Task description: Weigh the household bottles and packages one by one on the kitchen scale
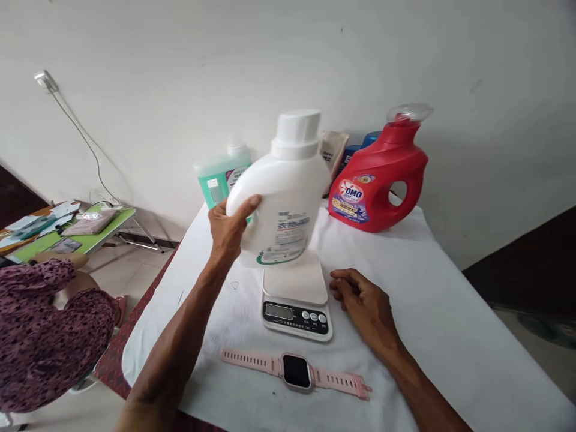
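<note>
Head view: a white bottle (281,195) with a white cap and a printed label, tilted, is held just above the scale (297,300).
Left hand (231,225): clasped on the bottle's side.
Right hand (360,297): loosely curled, laid empty just beside the scale.

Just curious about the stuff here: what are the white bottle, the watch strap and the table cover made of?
White bottle: apparently plastic, smooth with a soft sheen. Watch strap: likely silicone or rubber, matte pink, perforated. Table cover: seemingly white fabric, matte, slightly wrinkled.
</note>
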Motion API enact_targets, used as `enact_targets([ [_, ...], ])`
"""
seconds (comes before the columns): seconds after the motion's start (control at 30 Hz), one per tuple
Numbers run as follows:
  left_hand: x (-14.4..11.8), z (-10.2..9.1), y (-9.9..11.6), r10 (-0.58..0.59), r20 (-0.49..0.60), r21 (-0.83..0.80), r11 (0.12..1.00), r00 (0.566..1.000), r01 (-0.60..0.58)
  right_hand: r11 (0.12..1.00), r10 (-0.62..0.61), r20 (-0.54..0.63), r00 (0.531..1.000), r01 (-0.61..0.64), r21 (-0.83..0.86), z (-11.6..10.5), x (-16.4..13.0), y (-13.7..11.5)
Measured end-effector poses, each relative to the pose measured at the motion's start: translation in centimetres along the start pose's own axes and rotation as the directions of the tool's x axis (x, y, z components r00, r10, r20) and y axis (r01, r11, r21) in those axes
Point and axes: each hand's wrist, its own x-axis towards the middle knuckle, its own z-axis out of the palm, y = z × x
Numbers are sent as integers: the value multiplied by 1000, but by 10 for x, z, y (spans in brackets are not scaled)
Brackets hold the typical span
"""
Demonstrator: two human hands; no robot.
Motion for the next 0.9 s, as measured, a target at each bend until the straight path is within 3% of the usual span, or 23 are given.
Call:
enact_targets([
  [0.23,40,-56,-10,106,-171,83,992,980,-93,1000,-7,-8,1000,7,3,0,0,-6],
  [0.43,61,-88,-28,129,-281,101,989,951,-104,1000,-3,-9,1000,3,-17,1,1,-1],
  [0.63,67,-94,-41,150,-369,99,988,917,-122,1000,10,-18,1000,-10,-18,2,2,2],
  [0.8,73,-88,-57,246,-350,149,967,904,-206,999,13,-14,1000,-12,42,4,2,1],
  [0.9,77,-92,-62,304,-310,284,934,901,-218,998,17,-16,1000,-16,53,4,1,0],
])
